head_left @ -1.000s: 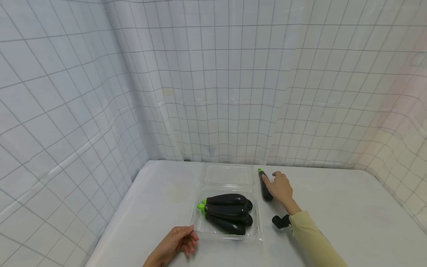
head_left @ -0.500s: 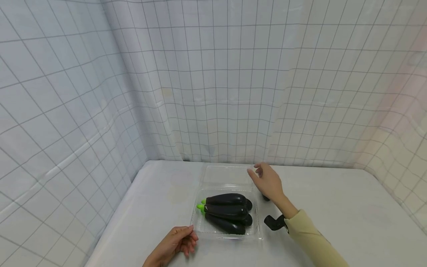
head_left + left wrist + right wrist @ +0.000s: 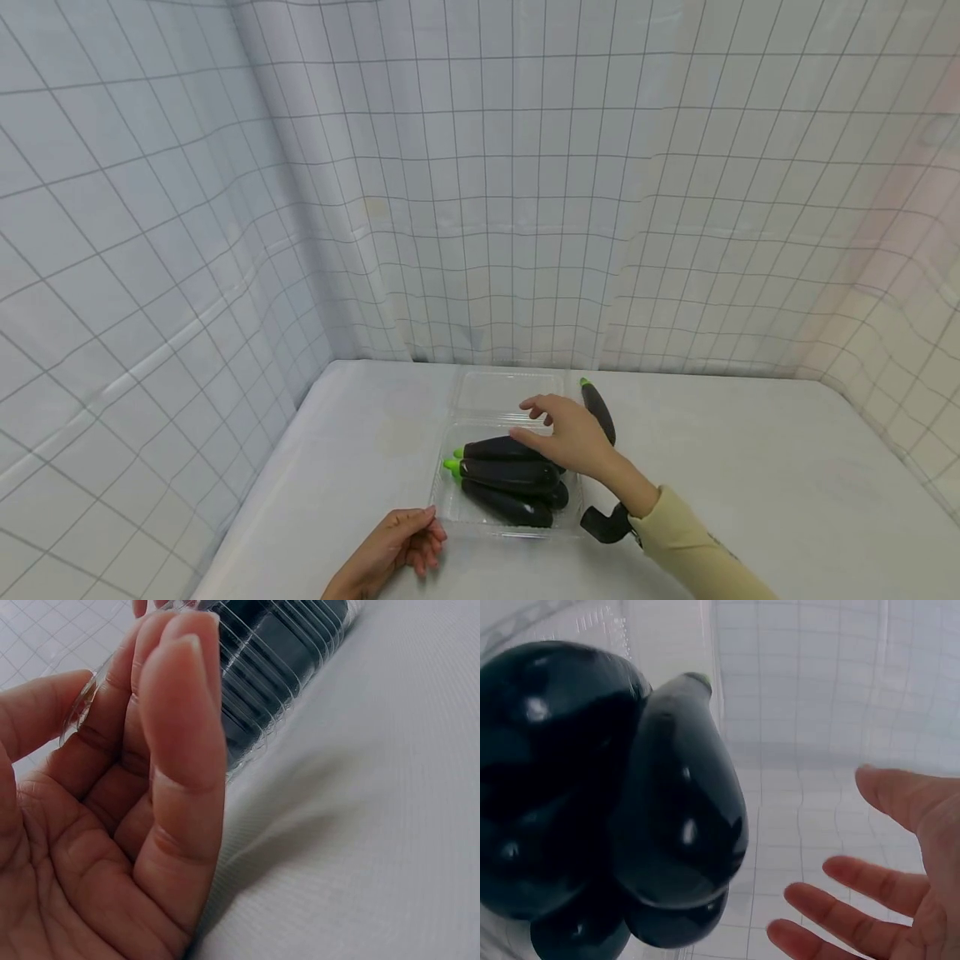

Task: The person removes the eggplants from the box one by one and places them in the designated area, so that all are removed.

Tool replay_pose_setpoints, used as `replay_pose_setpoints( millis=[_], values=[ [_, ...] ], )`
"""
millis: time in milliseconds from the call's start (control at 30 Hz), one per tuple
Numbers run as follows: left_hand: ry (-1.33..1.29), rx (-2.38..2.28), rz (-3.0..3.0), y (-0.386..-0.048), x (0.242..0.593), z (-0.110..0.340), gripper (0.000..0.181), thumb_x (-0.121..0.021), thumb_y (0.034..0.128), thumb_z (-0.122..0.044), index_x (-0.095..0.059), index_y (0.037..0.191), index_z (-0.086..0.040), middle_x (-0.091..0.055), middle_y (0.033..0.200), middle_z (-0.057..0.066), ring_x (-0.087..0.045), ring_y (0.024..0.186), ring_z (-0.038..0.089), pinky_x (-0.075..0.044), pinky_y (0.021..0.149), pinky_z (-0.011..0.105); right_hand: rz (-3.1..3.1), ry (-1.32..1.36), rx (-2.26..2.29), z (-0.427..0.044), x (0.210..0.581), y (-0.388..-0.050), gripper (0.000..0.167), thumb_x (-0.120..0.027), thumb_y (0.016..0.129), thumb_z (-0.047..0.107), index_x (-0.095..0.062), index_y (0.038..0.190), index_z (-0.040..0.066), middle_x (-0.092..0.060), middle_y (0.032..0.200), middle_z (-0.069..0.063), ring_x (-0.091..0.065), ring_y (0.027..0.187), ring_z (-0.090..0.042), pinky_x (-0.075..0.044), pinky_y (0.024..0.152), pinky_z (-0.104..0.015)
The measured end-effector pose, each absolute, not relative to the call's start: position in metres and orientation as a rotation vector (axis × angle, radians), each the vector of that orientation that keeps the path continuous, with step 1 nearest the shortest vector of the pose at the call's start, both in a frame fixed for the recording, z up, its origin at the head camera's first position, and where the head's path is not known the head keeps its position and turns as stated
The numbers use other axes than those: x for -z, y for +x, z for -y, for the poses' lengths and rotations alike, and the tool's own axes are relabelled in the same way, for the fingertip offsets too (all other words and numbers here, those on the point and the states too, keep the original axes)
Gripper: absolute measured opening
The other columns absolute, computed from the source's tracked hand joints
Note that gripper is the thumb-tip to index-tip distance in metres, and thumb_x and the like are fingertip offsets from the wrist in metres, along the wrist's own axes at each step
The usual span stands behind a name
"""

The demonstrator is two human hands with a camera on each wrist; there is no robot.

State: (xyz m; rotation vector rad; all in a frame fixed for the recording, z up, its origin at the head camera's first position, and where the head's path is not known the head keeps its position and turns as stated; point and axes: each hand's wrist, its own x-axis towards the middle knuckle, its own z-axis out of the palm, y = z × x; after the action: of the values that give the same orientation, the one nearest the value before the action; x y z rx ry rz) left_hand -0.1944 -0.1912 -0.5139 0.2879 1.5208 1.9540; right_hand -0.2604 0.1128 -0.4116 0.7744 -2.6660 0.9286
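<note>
Noted at far left: left grip, a bare hand [image 3: 388,547]. Pinched the near-left corner rim of a rectangular clamshell box [image 3: 450,508] of thin, clear plastic. Could have skewed or tilted the box if tugged upward, owing to one-sided support and a flexible rim.

Noted next: clear, flat plastic lid [image 3: 510,393], hinged at the far edge. Lay folded back on the white-covered bench [image 3: 750,467]. If swung over, could have snagged on the contents; height of heap against rim not plainly shown.

Noted inside the box: heap of glossy black, elongated eggplants [image 3: 506,477], green-stemmed. Lay layered, with visible stems to the left. Judged prone to roll or slide if knocked, because of smooth, rounded skins.

Noted over the heap's right side: right grip, a bare hand [image 3: 573,438]. Held nothing, with thumb and fingers spread. Could have toppled the upper layer if lowered carelessly.

Noted at right: single slim, black, green-tipped eggplant [image 3: 597,410]. Lay on the bench just beside the box, partly hidden. Could have been rolled away by the black, angular wrist attachment [image 3: 606,525], if swept low.
</note>
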Motion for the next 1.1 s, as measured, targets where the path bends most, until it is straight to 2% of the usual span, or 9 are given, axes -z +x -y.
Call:
replay_pose_setpoints(
  millis=[367,800,1100],
  values=[
    [0.293,-1.951,-1.535,-0.195,0.513,0.191,0.040,-0.041,0.1031,-0.033,-0.071,0.090,-0.011,-0.068,0.080,-0.002,-0.063,0.065,0.007,-0.052,0.057,0.021,2.737,0.988,-0.722,-0.102,0.419,-0.252,0.048,-0.069,0.081,0.054,-0.067,0.109,0.015,-0.062,0.099,0.001,-0.057,0.090,-0.015,-0.050,0.073,-0.034],
    [0.298,-1.955,-1.522,-0.196,0.515,0.192,0.039,-0.042,0.1024,-0.034,-0.071,0.091,-0.010,-0.068,0.080,-0.002,-0.063,0.065,0.007,-0.053,0.058,0.021,2.700,1.054,-0.542,-0.097,0.429,-0.248,0.052,-0.082,0.067,0.051,-0.069,0.103,0.015,-0.053,0.087,0.004,-0.045,0.076,-0.010,-0.041,0.061,-0.027],
    [0.309,-1.956,-1.516,-0.196,0.516,0.192,0.040,-0.040,0.1032,-0.033,-0.071,0.091,-0.010,-0.068,0.081,-0.002,-0.063,0.066,0.007,-0.053,0.058,0.021,2.735,1.036,-0.521,-0.095,0.435,-0.248,0.050,-0.085,0.065,0.046,-0.069,0.102,0.015,-0.046,0.082,0.006,-0.040,0.071,-0.008,-0.036,0.058,-0.025]
  ],
)
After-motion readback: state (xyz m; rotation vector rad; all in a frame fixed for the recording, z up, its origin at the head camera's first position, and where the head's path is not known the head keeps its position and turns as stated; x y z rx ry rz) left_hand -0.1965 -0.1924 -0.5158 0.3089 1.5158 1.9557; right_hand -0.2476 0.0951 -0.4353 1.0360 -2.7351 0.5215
